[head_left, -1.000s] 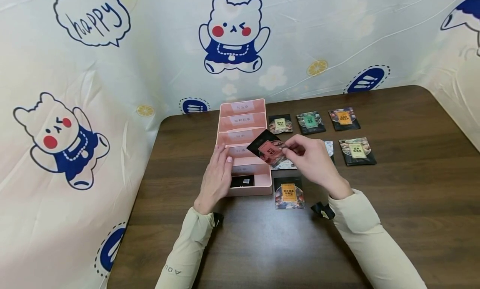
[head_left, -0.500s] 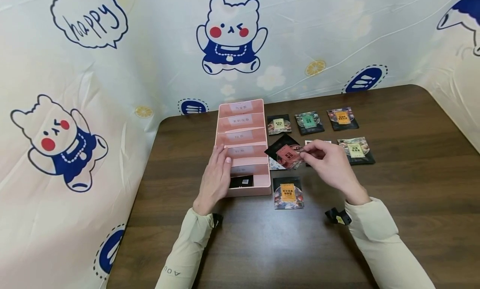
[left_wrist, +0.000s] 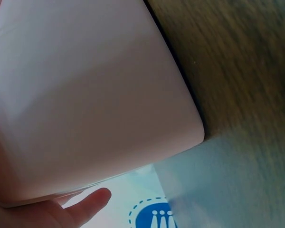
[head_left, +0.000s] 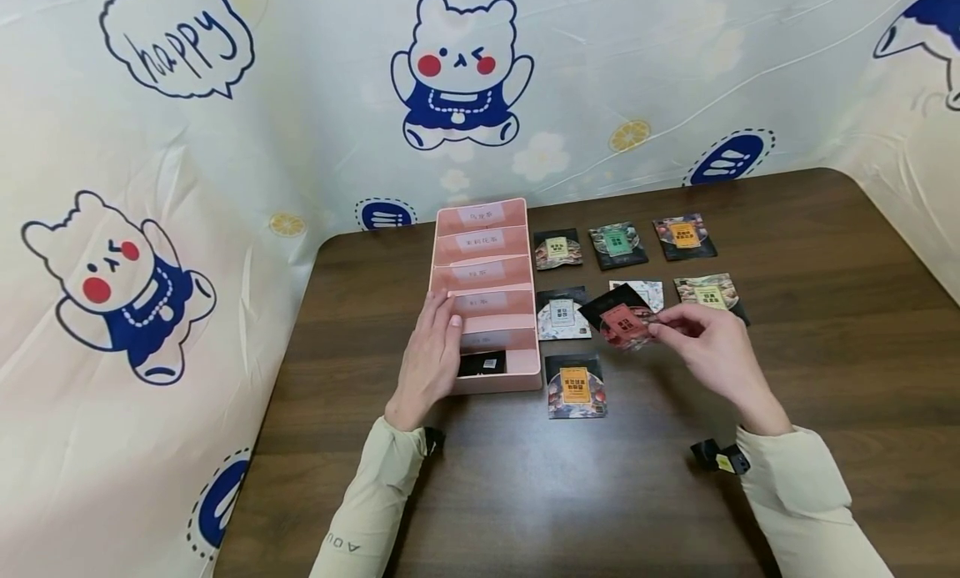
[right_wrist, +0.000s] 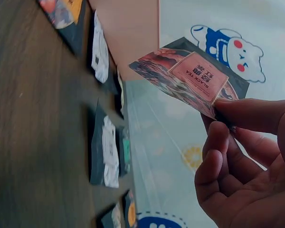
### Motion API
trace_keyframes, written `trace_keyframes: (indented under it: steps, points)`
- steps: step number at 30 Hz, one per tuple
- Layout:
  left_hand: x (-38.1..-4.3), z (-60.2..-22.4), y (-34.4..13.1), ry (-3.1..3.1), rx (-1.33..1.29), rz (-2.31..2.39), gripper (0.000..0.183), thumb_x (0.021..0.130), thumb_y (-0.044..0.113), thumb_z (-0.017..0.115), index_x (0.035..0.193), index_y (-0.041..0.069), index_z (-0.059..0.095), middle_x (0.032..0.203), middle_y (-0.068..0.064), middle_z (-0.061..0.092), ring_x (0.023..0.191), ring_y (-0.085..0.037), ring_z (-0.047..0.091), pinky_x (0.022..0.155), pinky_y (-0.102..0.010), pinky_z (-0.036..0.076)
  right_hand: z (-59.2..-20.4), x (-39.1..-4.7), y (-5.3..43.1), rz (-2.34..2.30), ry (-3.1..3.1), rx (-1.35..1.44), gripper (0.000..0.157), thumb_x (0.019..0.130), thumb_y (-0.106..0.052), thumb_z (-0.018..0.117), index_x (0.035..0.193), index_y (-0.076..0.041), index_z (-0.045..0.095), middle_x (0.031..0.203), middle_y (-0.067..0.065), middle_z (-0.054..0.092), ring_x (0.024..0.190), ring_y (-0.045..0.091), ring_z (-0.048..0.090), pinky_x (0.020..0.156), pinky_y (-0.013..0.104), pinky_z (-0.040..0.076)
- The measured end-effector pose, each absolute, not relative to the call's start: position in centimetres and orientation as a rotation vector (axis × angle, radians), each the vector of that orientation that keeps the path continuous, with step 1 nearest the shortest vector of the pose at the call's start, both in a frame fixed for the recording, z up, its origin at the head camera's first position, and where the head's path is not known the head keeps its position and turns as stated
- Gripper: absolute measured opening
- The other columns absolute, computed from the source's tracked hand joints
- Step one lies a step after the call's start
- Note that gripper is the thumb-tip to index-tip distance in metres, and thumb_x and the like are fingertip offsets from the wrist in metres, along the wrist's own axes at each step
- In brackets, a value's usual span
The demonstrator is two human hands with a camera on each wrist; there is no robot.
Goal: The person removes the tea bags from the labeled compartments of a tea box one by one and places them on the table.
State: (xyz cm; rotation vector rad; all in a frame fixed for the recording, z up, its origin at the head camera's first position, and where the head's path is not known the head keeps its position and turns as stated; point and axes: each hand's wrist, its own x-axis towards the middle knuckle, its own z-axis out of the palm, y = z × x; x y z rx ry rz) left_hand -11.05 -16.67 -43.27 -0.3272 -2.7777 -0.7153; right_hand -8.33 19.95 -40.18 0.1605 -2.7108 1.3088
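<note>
In the head view, my right hand (head_left: 712, 350) pinches one corner of a tea bag sachet (head_left: 624, 321) between thumb and fingertips. Black with a red label, this sachet hangs tilted above the table; "BLACK TEA" reads on its label in the right wrist view (right_wrist: 199, 73). My left hand (head_left: 427, 365) rests on the left side of a long pink divided box (head_left: 495, 384), fingers fairly straight along its rim. The left wrist view is mostly filled by the box wall (left_wrist: 99, 99). A dark packet (head_left: 482, 364) lies in the box's nearest compartment.
Several other tea sachets lie flat right of the box, among them a white one (head_left: 563, 313), an orange-labelled one (head_left: 576, 386) and a green-labelled one (head_left: 618, 244). The brown table (head_left: 525, 495) meets a cartoon-printed curtain (head_left: 585, 61) at the back.
My right hand has carried the red-labelled sachet rightward, away from above the box, uncovering the white sachet beside it. My left hand has stayed on the box.
</note>
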Motion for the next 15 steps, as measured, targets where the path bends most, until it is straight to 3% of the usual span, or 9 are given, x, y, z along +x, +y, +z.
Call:
trace_keyframes:
  steps: [8,15]
  points:
    - [-11.1,-43.4,-16.7,-2.778,-0.325,-0.703,0.048,0.104,0.029,0.033,0.14,0.0,0.047,0.149,-0.017,0.041,0.146,-0.031,0.028,0.118,-0.044,0.026,-40.8,-7.4,21.5,1.303,-2.756,0.1,0.015,0.088,-0.018,0.071,0.091,-0.004,0.072,0.077,0.009,0.07,0.06,0.0,0.051,0.05,0.021,0.04]
    - [-11.0,-43.3,-16.7,-2.788,-0.323,-0.7,0.049,0.105,0.03,0.031,0.14,0.001,0.047,0.15,-0.016,0.041,0.146,-0.029,0.027,0.118,-0.044,0.026,-41.6,-6.7,22.4,1.343,-2.873,0.069,0.017,0.09,-0.018,0.069,0.094,-0.001,0.068,0.077,0.009,0.072,0.062,0.007,0.062,0.053,0.021,0.045]
